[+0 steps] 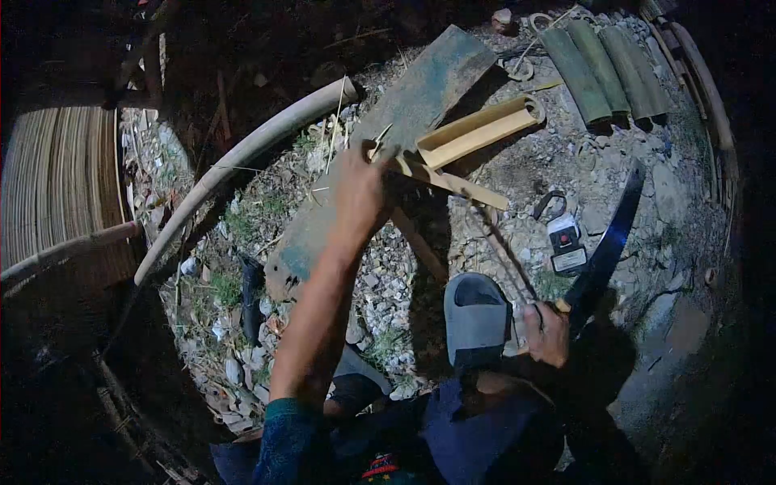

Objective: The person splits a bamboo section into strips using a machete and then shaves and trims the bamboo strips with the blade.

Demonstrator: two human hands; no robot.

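Observation:
My left hand point(361, 182) is closed around the near end of a pale split bamboo strip point(477, 192), which points to the right over the wooden plank. My right hand point(547, 333), low on the right, grips a long thin tool point(505, 255), blurred by motion. This tool reaches up toward the strip's far end; whether the two touch I cannot tell. Just right of that hand is a dark, broad machete blade point(618, 222), tip upward. A halved bamboo trough point(485, 133) lies beyond the strip, its hollow side up.
A weathered plank point(428, 85) slants across the stony ground. Several green bamboo halves point(594, 69) lie at the upper right. A small device with a red button point(566, 242) sits near the machete. A curved bamboo pole point(234, 162) and slatted bamboo panel point(61, 178) are left. My sandalled foot point(475, 315) is in front.

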